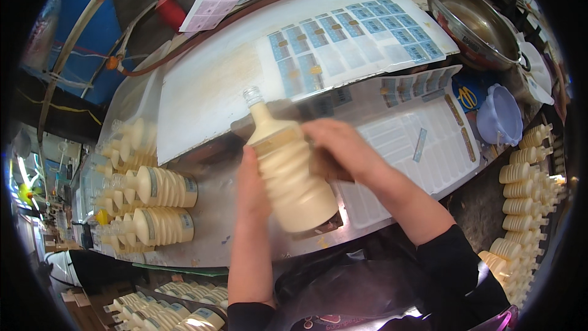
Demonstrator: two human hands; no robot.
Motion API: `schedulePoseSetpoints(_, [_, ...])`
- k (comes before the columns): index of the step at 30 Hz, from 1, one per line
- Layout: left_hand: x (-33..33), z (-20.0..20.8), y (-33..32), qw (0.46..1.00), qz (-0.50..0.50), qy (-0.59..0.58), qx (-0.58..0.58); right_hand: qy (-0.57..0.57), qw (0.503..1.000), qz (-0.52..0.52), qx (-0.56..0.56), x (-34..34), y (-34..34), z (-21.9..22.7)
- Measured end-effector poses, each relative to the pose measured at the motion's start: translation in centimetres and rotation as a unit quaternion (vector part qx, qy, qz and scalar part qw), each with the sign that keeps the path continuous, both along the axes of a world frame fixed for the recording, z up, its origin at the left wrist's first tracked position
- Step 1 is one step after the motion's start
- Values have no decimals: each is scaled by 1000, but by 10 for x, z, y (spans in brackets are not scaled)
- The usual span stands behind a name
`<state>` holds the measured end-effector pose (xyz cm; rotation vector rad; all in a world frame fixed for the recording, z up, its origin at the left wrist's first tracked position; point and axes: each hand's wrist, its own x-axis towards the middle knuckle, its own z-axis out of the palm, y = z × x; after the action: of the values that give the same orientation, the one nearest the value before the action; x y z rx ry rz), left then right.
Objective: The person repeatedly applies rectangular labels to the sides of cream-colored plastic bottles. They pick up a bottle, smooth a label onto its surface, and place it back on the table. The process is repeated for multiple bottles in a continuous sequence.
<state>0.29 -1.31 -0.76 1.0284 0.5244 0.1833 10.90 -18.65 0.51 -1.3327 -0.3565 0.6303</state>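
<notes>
A cream-coloured bottle [295, 178] with a ribbed body and a clear threaded neck is held tilted above the front of the table, its neck toward the far left. My left hand [250, 175] grips its left side. Against the bottle's upper right side lies my right hand [340, 144], fingers curled and partly blurred by motion. Beyond the bottle, a sheet of blue-printed labels [349, 40] lies on a slanted white board [208, 73], with some of its labels peeled away. A single label strip [420, 145] rests on a translucent ribbed tray [392, 178] to the right.
Several similar bottles [165, 187] lie in rows at the table's left, and more bottles [520, 208] line the right side. Others [171, 312] lie below the front edge. A lavender bucket [499, 115] and a large metal pan [478, 18] stand at the right.
</notes>
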Motion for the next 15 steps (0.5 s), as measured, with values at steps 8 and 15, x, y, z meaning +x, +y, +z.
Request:
schedulePoseSetpoints(8, [-1,2,-1,990,-5,-22,140,-259,954,-125,-79,-25,46,48])
schedulePoseSetpoints(15, [1,1,8,980,14,11,200,-334,905,-194,-178,-24,35,11])
